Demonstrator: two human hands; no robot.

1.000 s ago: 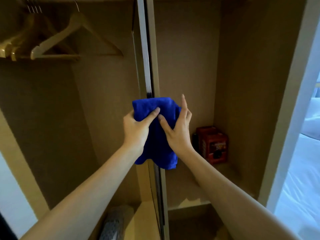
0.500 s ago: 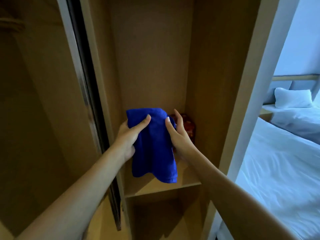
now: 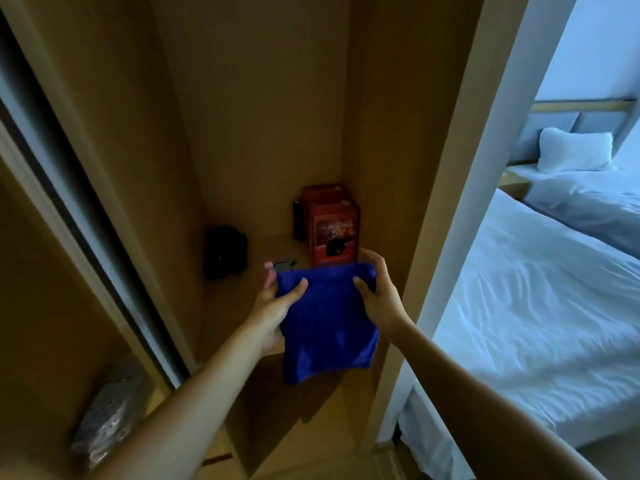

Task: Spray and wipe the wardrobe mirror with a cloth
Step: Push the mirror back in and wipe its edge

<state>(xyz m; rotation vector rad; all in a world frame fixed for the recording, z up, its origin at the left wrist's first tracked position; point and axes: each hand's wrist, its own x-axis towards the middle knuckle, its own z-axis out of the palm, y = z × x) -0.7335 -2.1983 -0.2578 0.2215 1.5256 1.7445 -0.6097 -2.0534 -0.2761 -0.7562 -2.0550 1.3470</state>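
Both hands hold a folded blue cloth (image 3: 327,320) up in front of an open wardrobe shelf (image 3: 235,299): the left hand (image 3: 273,306) pinches its upper left corner between thumb and curled fingers, and the right hand (image 3: 377,296) grips the upper right corner, so the cloth hangs down between them. Just beyond the right hand a red box (image 3: 332,233) stands on the shelf, with a dark object (image 3: 225,252) beyond the left hand and the sliding door edge (image 3: 86,216) further to the left. No spray bottle can be made out, so the step looks like readying the cloth; keeping it folded flat into a firm pad should help it wipe the mirror evenly.
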